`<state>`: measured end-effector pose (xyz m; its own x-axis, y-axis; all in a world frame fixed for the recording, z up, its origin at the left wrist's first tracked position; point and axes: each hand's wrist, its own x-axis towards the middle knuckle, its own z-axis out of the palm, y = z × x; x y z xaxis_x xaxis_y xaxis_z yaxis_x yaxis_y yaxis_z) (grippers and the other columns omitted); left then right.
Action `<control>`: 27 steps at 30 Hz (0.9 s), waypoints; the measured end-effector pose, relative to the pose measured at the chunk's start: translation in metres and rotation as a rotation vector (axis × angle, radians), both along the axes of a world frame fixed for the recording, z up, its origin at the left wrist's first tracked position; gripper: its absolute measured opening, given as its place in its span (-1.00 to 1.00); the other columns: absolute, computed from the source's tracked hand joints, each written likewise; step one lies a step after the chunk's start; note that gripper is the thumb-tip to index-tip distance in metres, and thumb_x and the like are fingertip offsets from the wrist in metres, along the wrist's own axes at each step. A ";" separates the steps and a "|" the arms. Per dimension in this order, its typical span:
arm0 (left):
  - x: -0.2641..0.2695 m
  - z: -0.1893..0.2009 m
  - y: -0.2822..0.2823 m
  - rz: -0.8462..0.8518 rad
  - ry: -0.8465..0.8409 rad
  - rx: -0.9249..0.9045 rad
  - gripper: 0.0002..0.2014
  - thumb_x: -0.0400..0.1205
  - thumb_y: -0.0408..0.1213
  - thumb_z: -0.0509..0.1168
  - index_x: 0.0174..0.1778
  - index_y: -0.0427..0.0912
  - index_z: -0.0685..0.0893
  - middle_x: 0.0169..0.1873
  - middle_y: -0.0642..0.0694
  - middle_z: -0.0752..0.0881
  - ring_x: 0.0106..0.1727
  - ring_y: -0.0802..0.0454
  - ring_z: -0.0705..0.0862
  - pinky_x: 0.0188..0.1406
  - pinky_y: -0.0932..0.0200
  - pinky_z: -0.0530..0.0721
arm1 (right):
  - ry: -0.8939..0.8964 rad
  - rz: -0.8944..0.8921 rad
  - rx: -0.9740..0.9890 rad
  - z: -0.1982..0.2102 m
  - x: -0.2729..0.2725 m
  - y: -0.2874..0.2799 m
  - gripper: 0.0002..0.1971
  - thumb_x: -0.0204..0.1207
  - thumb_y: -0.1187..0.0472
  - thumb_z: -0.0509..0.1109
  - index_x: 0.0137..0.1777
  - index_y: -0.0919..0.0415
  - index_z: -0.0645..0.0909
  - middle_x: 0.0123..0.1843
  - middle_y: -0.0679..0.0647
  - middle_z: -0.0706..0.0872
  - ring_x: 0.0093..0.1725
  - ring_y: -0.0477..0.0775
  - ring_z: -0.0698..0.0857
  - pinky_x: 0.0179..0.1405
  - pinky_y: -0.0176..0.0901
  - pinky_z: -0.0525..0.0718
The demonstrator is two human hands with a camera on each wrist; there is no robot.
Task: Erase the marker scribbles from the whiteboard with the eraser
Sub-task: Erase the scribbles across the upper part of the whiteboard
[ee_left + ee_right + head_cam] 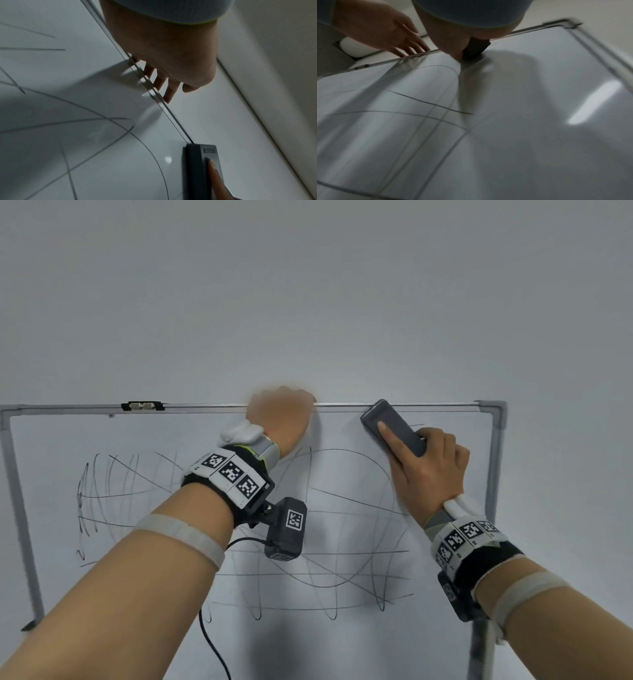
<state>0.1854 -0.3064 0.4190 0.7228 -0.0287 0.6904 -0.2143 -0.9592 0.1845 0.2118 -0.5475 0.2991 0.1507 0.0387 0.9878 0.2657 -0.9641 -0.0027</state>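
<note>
The whiteboard (448,484) in a grey metal frame fills the lower head view. Black marker scribbles (325,542) cross its left and middle. My right hand (431,467) grips a dark grey eraser (394,428) and presses it flat on the board just below the top frame, right of centre. Its index finger lies along the eraser's back. The eraser (200,169) also shows in the left wrist view, and dark under my palm (475,48) in the right wrist view. My left hand (281,412) holds the top frame at the middle, its fingers (164,83) hooked over the edge.
A black clip (142,406) sits on the top frame at the left. A plain grey wall (308,285) lies behind and above the board. A black cable (212,645) hangs from my left wrist camera in front of the board's lower part.
</note>
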 end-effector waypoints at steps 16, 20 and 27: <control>0.004 -0.028 -0.062 -0.102 -0.078 -0.061 -0.45 0.64 -0.03 -0.16 0.46 0.23 0.57 0.41 0.07 0.60 0.52 -0.11 0.41 0.72 -0.16 -0.02 | 0.065 0.190 -0.502 -0.074 -0.005 -0.035 -0.18 0.40 0.32 0.56 0.64 -0.21 0.43 0.06 0.19 0.57 0.05 0.26 0.52 0.05 0.16 0.43; 0.003 -0.030 -0.063 -0.110 -0.089 -0.087 -0.51 0.71 -0.13 -0.10 0.46 0.21 0.57 0.42 0.05 0.59 0.54 -0.09 0.38 0.74 -0.11 -0.12 | 0.111 0.195 -0.719 -0.068 -0.008 -0.043 -0.16 0.43 0.33 0.46 0.68 -0.28 0.34 0.17 0.19 0.59 0.16 0.30 0.54 0.17 0.22 0.46; 0.005 -0.031 -0.064 -0.116 -0.109 -0.107 -0.42 0.60 -0.09 -0.17 0.44 0.22 0.59 0.39 0.06 0.60 0.54 -0.06 0.38 0.74 -0.08 -0.13 | 0.005 0.154 -0.137 -0.004 -0.001 -0.034 -0.28 0.48 0.34 0.45 0.59 -0.25 0.50 0.11 0.24 0.54 0.07 0.26 0.47 0.02 0.11 0.35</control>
<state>0.1906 -0.3702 0.3877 0.6399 -0.0300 0.7679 -0.3470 -0.9028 0.2539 0.2108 -0.5813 0.2948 0.1377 0.1961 0.9709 0.4107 -0.9033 0.1242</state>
